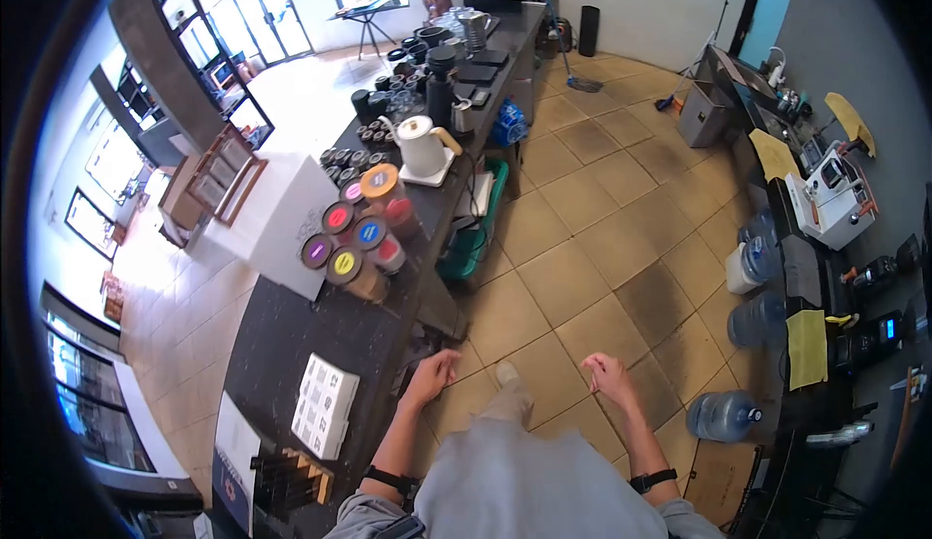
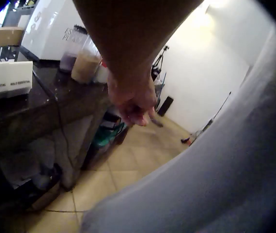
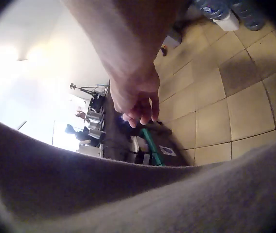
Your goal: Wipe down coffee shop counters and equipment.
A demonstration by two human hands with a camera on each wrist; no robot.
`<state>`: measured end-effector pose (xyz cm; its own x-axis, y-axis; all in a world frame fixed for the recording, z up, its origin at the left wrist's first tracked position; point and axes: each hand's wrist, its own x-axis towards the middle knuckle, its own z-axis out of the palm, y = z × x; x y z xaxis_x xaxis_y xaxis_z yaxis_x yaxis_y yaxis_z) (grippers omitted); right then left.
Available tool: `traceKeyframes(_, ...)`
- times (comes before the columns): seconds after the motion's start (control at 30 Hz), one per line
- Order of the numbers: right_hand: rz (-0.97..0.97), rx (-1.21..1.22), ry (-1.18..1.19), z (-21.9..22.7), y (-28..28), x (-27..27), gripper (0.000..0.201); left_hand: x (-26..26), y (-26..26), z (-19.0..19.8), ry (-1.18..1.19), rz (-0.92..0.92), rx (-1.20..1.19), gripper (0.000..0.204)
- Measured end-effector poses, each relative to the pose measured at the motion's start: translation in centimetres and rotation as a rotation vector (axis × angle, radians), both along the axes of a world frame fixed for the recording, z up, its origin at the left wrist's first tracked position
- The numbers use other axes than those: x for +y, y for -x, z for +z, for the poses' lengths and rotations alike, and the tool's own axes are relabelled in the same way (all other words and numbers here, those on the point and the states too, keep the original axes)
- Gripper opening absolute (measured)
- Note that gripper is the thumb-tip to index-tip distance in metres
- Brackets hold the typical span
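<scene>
My left hand [image 1: 432,377] hangs beside the edge of the dark counter [image 1: 282,335], fingers loosely curled around nothing. In the left wrist view the same hand [image 2: 135,104] shows in front of the counter's side and the tiled floor. My right hand [image 1: 609,378] is over the floor in front of me, its fingers relaxed and holding nothing. The right wrist view shows this hand [image 3: 137,102] with its fingers hanging down. Nearest the left hand on the counter are a white box [image 1: 325,405] with printed squares and a cluster of lidded jars [image 1: 357,277].
A white gooseneck kettle [image 1: 422,146] stands on the counter behind the jars, near a black grinder [image 1: 440,92]. Along the right side are large water bottles [image 1: 720,416], a yellow cloth [image 1: 807,348] and a white espresso machine [image 1: 830,199]. Tiled floor [image 1: 592,218] runs between both sides.
</scene>
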<state>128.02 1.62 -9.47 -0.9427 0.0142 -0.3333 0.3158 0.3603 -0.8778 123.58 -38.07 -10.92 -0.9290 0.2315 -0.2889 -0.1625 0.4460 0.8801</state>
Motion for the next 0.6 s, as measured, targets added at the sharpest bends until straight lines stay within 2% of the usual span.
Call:
traceKeyframes(0.07, -0.027, -0.059, 0.01, -0.9, 1.0, 1.1, 0.028, -2.3, 1.1, -8.9, -0.057, -0.068, 0.065, 0.02)
traceKeyframes(0.1, -0.05, -0.076, 0.015, -1.3, 1.8, 1.8, 0.028, -2.9, 1.9, -11.3, -0.068, -0.076, 0.061, 0.02)
traceKeyframes(0.17, -0.068, -0.104, -0.002, -0.9, 3.4, 3.5, 0.029, -3.3, 3.0, -14.3, 0.125, -0.105, -0.073, 0.024)
traceKeyframes(0.2, -0.027, -0.128, -0.16, -0.9, 5.0, 4.3, 0.03, -3.5, 4.7, -15.7, 0.104, -0.102, -0.078, 0.024)
traceKeyframes(0.23, 0.019, -0.155, -0.316, -0.7, 5.7, 5.2, 0.03, -3.8, 5.4, -16.6, 0.139, -0.116, -0.189, 0.027)
traceKeyframes(0.27, 0.027, -0.162, -0.333, -1.4, 6.3, 6.5, 0.03, -3.7, 6.1, -17.5, 0.174, -0.132, -0.3, 0.029)
traceKeyframes(0.33, -0.058, -0.177, -0.213, -5.4, 8.4, 9.3, 0.035, -3.2, 8.5, -19.2, 0.131, -0.096, -0.306, 0.031)
traceKeyframes(0.4, -0.049, -0.186, -0.257, -9.1, 9.6, 12.4, 0.032, -2.0, 10.8, -21.5, 0.014, -0.069, -0.105, 0.034)
traceKeyframes(0.43, -0.044, -0.198, -0.284, -9.0, 10.3, 13.2, 0.03, -0.9, 12.0, -21.1, 0.002, -0.06, -0.115, 0.034)
traceKeyframes(0.5, -0.061, -0.256, -0.215, -8.4, 11.7, 14.3, 0.022, 1.9, 15.5, -20.0, -0.077, 0.024, -0.422, 0.036)
traceKeyframes(0.53, -0.09, -0.291, -0.126, -8.3, 12.9, 14.3, 0.017, 3.1, 17.4, -17.6, -0.076, 0.034, -0.426, 0.036)
traceKeyframes(0.57, -0.08, -0.294, -0.125, -8.5, 13.6, 14.6, 0.017, 4.8, 19.2, -14.4, -0.039, -0.005, -0.387, 0.04)
traceKeyframes(0.6, -0.092, -0.349, -0.153, -9.8, 14.0, 15.4, 0.016, 6.3, 21.3, -12.9, -0.002, -0.048, -0.347, 0.044)
